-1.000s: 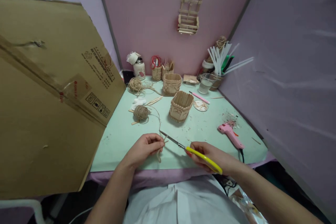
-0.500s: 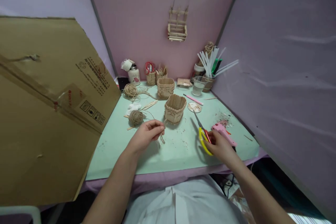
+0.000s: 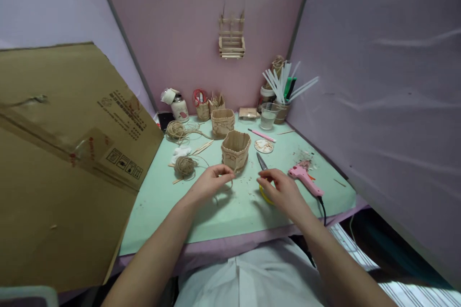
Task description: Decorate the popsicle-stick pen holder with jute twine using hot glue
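Twine [image 3: 232,184] hung pinched in your left hand [image 3: 217,178], near the brown basket [image 3: 234,157] at that hand's one o'clock. Your right hand [image 3: 283,189], at three o'clock from the left, was loosely parted above the scissors [image 3: 261,161] on the desk [image 3: 158,225]; whether it touched them was unclear. At ten o'clock from your left hand lay the string ball [image 3: 185,166]; at two from your right, the pink glue gun [image 3: 306,180].

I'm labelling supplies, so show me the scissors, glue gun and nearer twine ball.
Scissors [image 3: 262,161]: head view, on the blades.
Glue gun [image 3: 309,183]: head view, on its handle.
Nearer twine ball [image 3: 185,166]: head view, its middle.
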`<state>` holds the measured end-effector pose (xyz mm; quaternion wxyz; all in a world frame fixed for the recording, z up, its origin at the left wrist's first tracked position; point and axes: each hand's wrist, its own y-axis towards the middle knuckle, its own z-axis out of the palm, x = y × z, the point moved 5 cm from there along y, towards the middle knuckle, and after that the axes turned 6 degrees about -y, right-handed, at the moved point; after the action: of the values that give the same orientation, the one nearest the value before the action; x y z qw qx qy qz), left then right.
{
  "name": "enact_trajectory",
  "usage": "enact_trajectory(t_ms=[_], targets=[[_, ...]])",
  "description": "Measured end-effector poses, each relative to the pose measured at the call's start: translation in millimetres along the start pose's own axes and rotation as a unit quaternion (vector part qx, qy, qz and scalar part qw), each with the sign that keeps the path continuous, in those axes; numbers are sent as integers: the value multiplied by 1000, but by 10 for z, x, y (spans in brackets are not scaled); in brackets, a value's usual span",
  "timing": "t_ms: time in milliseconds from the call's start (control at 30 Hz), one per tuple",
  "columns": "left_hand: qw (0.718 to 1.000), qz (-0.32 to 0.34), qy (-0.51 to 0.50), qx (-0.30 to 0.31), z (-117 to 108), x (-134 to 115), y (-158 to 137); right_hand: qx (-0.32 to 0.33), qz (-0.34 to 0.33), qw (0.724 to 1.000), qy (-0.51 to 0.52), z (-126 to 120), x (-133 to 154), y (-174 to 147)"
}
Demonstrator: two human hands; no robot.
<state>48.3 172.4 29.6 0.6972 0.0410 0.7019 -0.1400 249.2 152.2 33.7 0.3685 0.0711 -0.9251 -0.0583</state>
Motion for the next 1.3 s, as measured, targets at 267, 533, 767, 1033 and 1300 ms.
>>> enact_trajectory(t_ms=[267, 533, 767, 1033, 1300], targets=[[999, 38, -27, -9, 300, 256, 19, 23, 56, 948, 313, 525, 96, 184], [985, 29, -137, -102, 157, 395, 105, 14, 77, 930, 359, 661, 98, 275], [995, 32, 69, -57, -203, 161, 149, -101, 43, 979, 173, 479, -88, 313], [957, 122, 261, -37, -500, 83, 378, -32, -14, 999, 39, 662, -111, 622], [958, 169, 230, -4, -292, 57, 350, -21, 12, 994, 111, 579, -8, 737]])
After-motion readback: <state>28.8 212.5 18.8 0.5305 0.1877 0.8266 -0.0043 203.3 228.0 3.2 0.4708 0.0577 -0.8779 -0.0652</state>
